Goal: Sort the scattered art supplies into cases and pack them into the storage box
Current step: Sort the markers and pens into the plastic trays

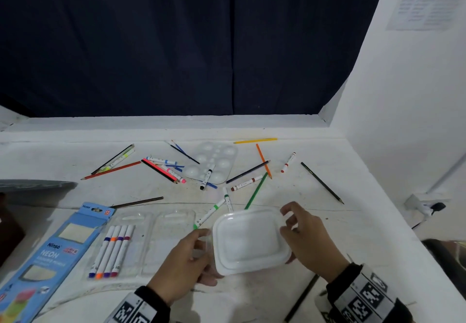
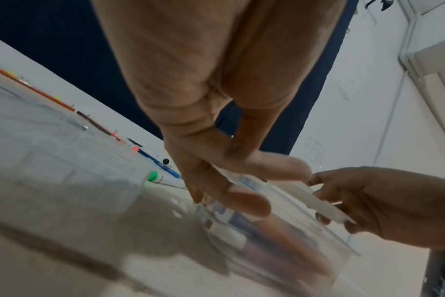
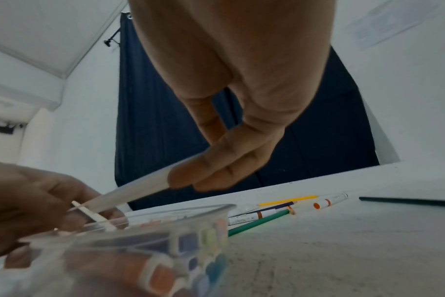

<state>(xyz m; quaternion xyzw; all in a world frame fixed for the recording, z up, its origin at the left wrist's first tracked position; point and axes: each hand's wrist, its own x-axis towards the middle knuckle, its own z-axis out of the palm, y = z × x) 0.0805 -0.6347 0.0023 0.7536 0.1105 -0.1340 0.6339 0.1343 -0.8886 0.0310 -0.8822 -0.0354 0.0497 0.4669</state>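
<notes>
**Two hands are holding the white lid over the clear box**

The left hand (image 1: 186, 259) is gripping the left edge of a white lid (image 1: 248, 240), with its fingers curling under the rim. The right hand (image 1: 309, 237) is pinching the right edge of the same lid between thumb and fingers. In the right wrist view the lid is sitting tilted, just above a clear box (image 3: 140, 241). The box is holding small coloured paint pots, but they are looking blurry.

Everything is lying on a white table (image 1: 340, 221). To the left of the lid, a clear marker tray (image 1: 141, 242) is lying flat. Four markers (image 1: 112, 252) are lying side by side in its left half. Left of that, a blue pencil box (image 1: 48, 254) is lying flat too.

Farther back, loose things are lying all over. A white paint palette (image 1: 214, 162) is sitting near the middle. A green marker (image 1: 209, 213) is lying just beside the lid's far left corner. A green pencil (image 1: 256, 191) is pointing toward the lid's far edge. A yellow pencil (image 1: 254, 141) is lying at the back, and a dark pencil (image 1: 321, 182) is lying off to the right, well apart from the rest. More pencils and markers are lying in a heap at the back left.
</notes>
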